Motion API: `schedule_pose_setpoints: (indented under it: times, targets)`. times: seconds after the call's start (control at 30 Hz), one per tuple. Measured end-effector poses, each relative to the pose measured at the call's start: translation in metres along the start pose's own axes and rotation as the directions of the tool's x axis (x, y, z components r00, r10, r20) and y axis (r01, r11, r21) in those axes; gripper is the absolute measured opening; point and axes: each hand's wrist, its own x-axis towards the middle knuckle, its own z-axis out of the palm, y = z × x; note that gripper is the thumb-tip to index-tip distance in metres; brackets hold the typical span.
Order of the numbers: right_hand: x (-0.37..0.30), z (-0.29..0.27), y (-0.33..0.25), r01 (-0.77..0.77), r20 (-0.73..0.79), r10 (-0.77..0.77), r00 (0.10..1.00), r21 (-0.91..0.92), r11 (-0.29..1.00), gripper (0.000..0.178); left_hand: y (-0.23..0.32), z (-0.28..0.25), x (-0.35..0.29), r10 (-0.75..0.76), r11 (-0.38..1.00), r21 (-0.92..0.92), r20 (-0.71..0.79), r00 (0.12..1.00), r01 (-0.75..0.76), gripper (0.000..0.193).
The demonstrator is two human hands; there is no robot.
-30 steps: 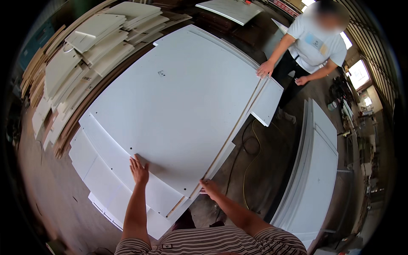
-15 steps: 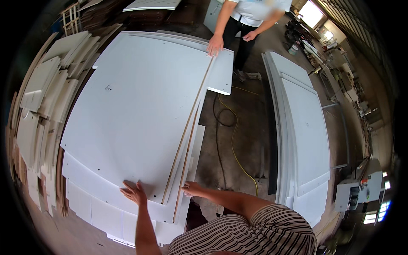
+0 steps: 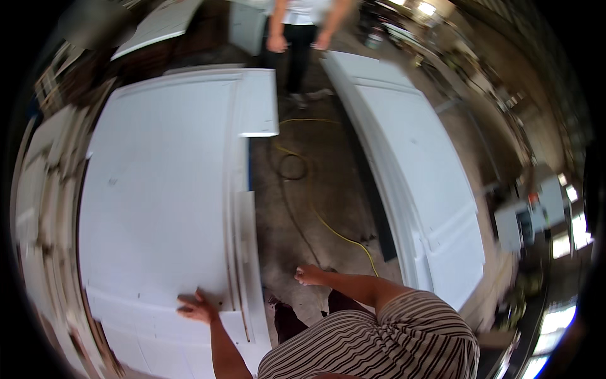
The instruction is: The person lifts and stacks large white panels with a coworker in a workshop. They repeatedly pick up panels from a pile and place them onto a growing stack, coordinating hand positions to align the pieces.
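A large white panel (image 3: 154, 189) lies on top of a stack on the left, with narrow brown-edged strips (image 3: 237, 265) along its right side. On its near end rests my left hand (image 3: 198, 308), fingers spread, touching the white surface. To the right of the stack, my right hand (image 3: 309, 275) hangs over the floor gap with its fingers curled in. Nothing shows in it, and it is apart from the panels. More white boards (image 3: 145, 341) lie under the near end of the large panel.
A second stack of white panels (image 3: 416, 151) stands on the right. Between the stacks, a yellow hose (image 3: 344, 235) and a dark coiled cable (image 3: 293, 167) lie on the floor. At the far end stands another person (image 3: 300, 38), hands lowered. Board piles (image 3: 38, 208) line the left.
My right hand has left the strip's edge and moved right over the gap. The other person has let go of the panel's far end. The view has swung right.
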Motion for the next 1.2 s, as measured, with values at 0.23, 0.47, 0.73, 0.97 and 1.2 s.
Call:
schedule_pose_setpoints:
  times: [0.23,0.47,0.73,0.97,1.2]
  targets:
    - [-0.049,-0.072,0.176,-0.087,-0.089,0.095,0.991,0.092,0.992,0.019,-0.022,0.005,0.01,-0.068,0.994,0.098,0.314,0.947,0.039,0.073]
    - [-0.143,-0.194,0.374,-0.35,-0.726,0.323,0.606,0.121,0.929,0.029,-0.008,-0.086,-0.103,0.367,0.89,0.098,0.428,0.826,-0.446,0.056]
    - [-0.161,-0.34,0.463,0.724,-0.328,0.75,0.574,0.632,-0.277,0.043,0.155,-0.147,-0.298,0.65,0.726,-0.656,0.753,-0.107,-0.204,0.045]
    - [-0.127,-0.342,0.479,0.784,-0.352,0.759,0.547,0.534,-0.317,0.034,0.306,-0.2,-0.323,0.656,0.727,-0.685,0.713,-0.249,-0.044,0.032]
    - [-0.121,-0.278,0.39,0.596,-0.347,0.567,0.747,0.729,-0.338,0.028,0.403,-0.2,-0.38,0.544,0.807,-0.342,0.748,-0.381,0.481,0.052]
